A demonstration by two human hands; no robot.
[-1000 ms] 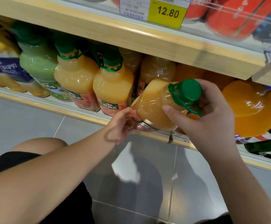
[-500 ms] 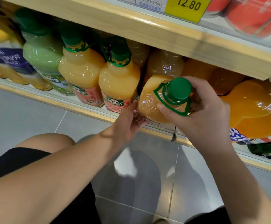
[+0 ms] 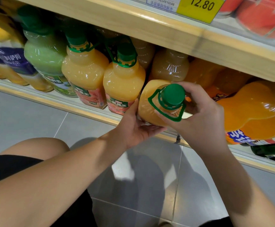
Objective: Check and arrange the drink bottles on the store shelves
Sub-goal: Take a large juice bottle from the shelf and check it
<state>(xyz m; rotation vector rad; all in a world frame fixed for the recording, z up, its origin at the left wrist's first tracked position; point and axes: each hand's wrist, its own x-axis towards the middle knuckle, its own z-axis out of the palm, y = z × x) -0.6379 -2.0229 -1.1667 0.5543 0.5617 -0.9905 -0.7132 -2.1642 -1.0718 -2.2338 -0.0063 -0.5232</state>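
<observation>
A large juice bottle (image 3: 150,102) with pale orange juice, a green cap and a green carry loop leans out of the lower shelf toward me. My right hand (image 3: 200,118) grips its neck just under the cap. My left hand (image 3: 136,126) cups the bottle's lower body from the left and below, thumb up along its side. Two matching bottles (image 3: 123,82) stand upright to its left. More of the same kind stand behind it, partly hidden.
A green juice bottle (image 3: 43,54) and purple-labelled bottles (image 3: 10,61) fill the shelf's left part. Bright orange soda bottles (image 3: 255,108) stand at the right. The wooden shelf edge (image 3: 87,112) runs below them; an upper shelf board (image 3: 166,31) with a yellow price tag (image 3: 200,7) hangs low above. Grey floor tiles lie underneath.
The held bottle has swung more upright, its cap now pointing toward me. My left hand has slid further under and around its body. The view has dropped slightly.
</observation>
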